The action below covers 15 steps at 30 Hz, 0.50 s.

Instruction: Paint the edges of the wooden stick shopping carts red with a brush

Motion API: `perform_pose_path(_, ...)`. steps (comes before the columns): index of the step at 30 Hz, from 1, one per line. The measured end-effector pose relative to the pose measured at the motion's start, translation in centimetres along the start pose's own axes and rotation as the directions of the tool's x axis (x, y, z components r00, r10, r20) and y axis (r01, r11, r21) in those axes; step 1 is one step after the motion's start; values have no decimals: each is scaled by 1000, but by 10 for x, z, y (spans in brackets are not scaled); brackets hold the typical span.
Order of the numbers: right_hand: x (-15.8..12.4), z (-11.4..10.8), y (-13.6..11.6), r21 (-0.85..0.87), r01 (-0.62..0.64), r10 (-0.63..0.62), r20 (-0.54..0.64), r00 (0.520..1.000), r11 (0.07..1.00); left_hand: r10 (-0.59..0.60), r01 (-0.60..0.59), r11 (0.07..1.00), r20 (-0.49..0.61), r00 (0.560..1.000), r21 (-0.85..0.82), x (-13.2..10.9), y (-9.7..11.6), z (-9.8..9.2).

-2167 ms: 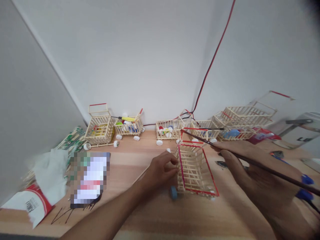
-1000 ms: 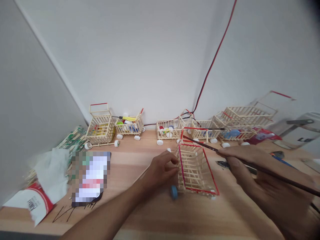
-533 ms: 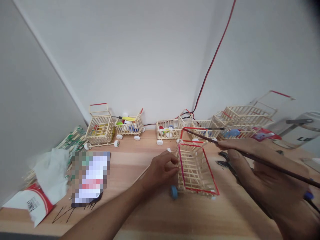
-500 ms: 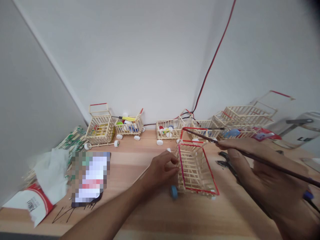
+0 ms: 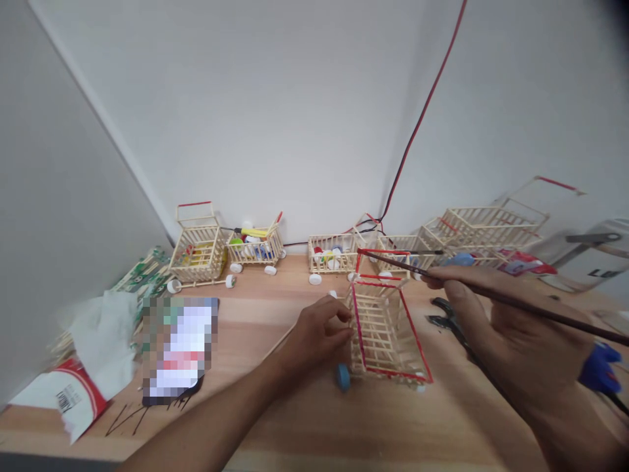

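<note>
Head view: I look down on a wooden counter that stands against a white wall, with both of my hands in shot.
Left: my left hand rests on the counter at the left wall of the stick cart; its fingers pinch the slats of that wall.
Right: my right hand hangs just right of the cart, clear of it; its fingers are pressed together around a brush handle.
Tool: the thin dark brush slants from the lower right up to the left, and its tip lies at the cart's red handle bar.
Work piece: the cart sits in the middle of the counter between my hands, its top rim red and its open top facing me. A blue wheel shows at its near left corner.
Back row: more stick carts line the wall, one empty at the left, two holding coloured caps, and a larger one at the right.
Left clutter: crumpled white paper and a red-and-white packet.
Right clutter: black pliers lie beside my right hand; a blue object is too blurred to name.
Overhead: a red cable runs down the wall.
</note>
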State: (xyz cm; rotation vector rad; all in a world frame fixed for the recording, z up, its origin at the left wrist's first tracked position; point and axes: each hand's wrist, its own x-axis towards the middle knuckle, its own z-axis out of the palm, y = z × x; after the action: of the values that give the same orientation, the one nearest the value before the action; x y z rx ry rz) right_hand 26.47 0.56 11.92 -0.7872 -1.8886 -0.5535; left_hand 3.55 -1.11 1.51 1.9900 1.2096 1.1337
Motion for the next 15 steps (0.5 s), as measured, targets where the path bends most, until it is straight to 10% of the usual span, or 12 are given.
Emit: perform_pose_path(15,-4,0,3,16,-62,63,-25,998,998,11,-11,1000,-5,1000,1,0,-1,1)
